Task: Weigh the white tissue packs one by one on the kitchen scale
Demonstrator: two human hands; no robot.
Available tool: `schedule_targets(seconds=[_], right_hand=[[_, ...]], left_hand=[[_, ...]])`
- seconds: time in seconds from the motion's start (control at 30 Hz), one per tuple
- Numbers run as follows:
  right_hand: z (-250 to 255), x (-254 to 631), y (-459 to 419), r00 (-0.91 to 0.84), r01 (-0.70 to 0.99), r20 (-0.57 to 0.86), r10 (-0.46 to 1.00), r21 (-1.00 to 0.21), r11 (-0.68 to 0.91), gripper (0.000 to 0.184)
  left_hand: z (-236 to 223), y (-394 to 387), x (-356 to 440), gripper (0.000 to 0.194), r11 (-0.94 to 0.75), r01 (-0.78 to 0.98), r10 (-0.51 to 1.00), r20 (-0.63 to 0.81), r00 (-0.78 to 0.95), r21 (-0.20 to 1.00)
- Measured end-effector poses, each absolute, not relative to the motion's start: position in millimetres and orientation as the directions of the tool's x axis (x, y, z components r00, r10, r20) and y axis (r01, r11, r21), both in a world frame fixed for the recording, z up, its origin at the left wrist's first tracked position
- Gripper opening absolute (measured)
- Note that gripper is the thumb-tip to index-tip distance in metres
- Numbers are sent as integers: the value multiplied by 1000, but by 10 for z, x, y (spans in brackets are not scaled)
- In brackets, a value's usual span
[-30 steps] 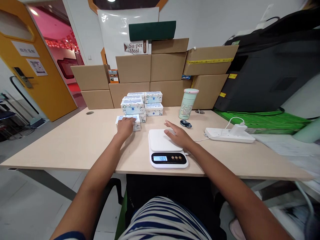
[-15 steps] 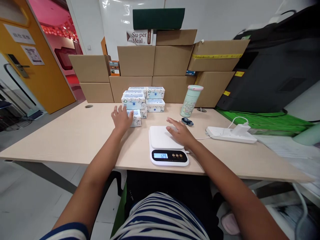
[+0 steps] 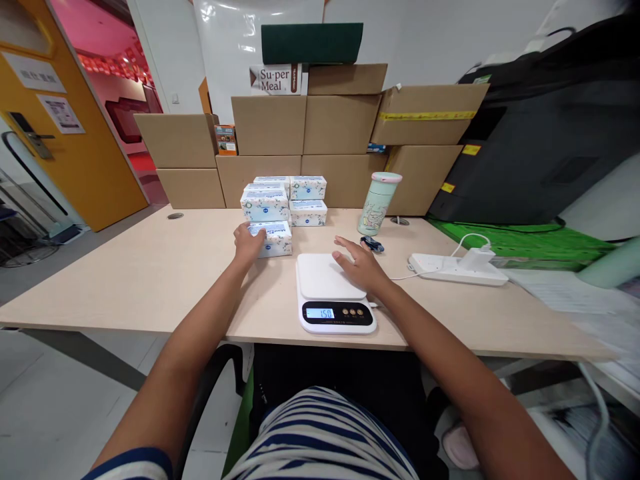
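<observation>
My left hand [image 3: 249,244] grips the left end of a white, blue-printed tissue pack [image 3: 276,239], thumb on its near face, other fingers partly hidden. This pack lies on the table at the front of a stack of similar tissue packs [image 3: 265,205]. My right hand [image 3: 361,264] is open, fingers stretched out, at the right edge of a white digital scale [image 3: 327,277]. Whether it touches the weighing plate I cannot tell. Nothing lies on the plate, and the lit display [image 3: 321,313] seems to read 1.50.
A mint-green bottle [image 3: 379,205] stands behind my right hand, beside a small dark blue object [image 3: 373,244]. To the right lies a white power strip [image 3: 457,269] with a plugged-in adapter. Stacked cardboard boxes [image 3: 270,125] line the table's back edge.
My left hand has moved in and closed on the front tissue pack, which has shifted slightly right. The scale's display has changed from about 1.29 to 1.50. My right hand has stayed put.
</observation>
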State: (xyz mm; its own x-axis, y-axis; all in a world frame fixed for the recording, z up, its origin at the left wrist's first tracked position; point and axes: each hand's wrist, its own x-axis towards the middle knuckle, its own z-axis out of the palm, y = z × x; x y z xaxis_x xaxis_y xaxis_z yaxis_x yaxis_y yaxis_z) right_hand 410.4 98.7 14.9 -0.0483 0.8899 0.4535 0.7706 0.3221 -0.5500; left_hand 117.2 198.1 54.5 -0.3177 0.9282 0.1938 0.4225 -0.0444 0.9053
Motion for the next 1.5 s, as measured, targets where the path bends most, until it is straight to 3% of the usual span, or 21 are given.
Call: schedule_targets(seconds=[0.17, 0.27, 0.37, 0.43, 0.57, 0.67, 0.77, 0.93, 1.03, 1.27, 1.37, 1.5], right_hand=[[130, 4125, 995, -41, 764, 457, 888, -558, 322, 65], [117, 4163, 1006, -45, 766, 478, 877, -547, 337, 70], [102, 4205, 1023, -53, 771, 498, 866, -530, 352, 73], [87, 4218, 1033, -60, 775, 509, 858, -518, 361, 73], [71, 4209, 1006, -96, 804, 518, 850, -463, 373, 71], [135, 4261, 977, -174, 860, 521, 836, -333, 387, 67], [319, 4389, 1106, -284, 906, 492, 823, -145, 398, 62], [611, 4509, 2039, -395, 910, 370, 841, 31, 413, 67], [634, 4441, 2765, -359, 932, 289, 888, 52, 360, 80], [419, 4031, 3837, -179, 984, 93, 979, 20, 178, 109], [327, 3940, 3857, -137, 990, 97, 986, -23, 140, 107], [404, 3916, 3595, -155, 988, 58, 986, -15, 156, 91]], left_hand=[[593, 1938, 1253, 53, 22, 429, 929, 140, -343, 903], [615, 1883, 1306, 57, 47, 546, 915, 183, -360, 836], [606, 1794, 1351, 64, -19, 746, 898, 340, -280, 666], [583, 1731, 1370, 68, -117, 854, 896, 425, -130, 508], [496, 1670, 1378, 66, -233, 924, 929, 352, 118, 304], [390, 1721, 1367, 57, -298, 903, 914, 364, 178, 308], [252, 1856, 1353, 53, -414, 821, 869, 439, 228, 392], [30, 2099, 1371, 59, -511, 677, 815, 549, 185, 530], [-18, 2054, 1386, 55, -482, 717, 808, 571, 142, 504], [-89, 1808, 1332, 56, -396, 873, 798, 576, 175, 285], [-90, 1794, 1302, 59, -391, 887, 783, 594, 182, 244], [-9, 1771, 1261, 59, -381, 890, 795, 579, 178, 250]])
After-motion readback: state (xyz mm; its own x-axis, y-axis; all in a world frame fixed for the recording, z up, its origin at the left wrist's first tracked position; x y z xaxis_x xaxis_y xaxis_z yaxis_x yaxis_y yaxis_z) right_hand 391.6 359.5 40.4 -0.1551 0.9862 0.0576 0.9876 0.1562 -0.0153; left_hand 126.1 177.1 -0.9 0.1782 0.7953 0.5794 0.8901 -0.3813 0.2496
